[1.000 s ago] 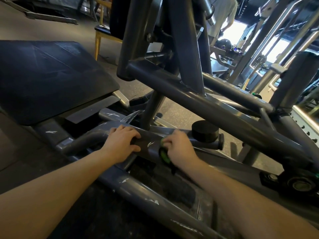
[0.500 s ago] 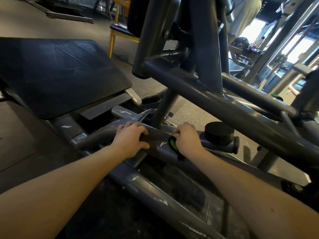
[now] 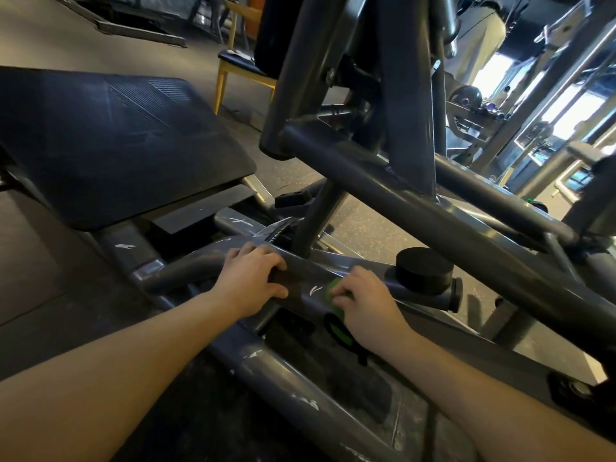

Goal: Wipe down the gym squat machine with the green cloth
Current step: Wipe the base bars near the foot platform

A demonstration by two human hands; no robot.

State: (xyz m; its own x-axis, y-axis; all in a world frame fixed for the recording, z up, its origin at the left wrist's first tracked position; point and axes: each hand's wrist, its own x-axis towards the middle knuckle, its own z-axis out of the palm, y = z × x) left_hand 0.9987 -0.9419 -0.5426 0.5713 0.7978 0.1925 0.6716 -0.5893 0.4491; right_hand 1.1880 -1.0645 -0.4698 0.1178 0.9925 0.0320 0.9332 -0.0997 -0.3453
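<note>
Left hand grips the squat machine bar, fingers curled over, thumb on its near face. Right hand, knuckles up, holds the green cloth with curled fingers. Both bare forearms reach forward, converging.

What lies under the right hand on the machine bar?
The green cloth, held against the grey bar; the right hand covers most of it.
</note>
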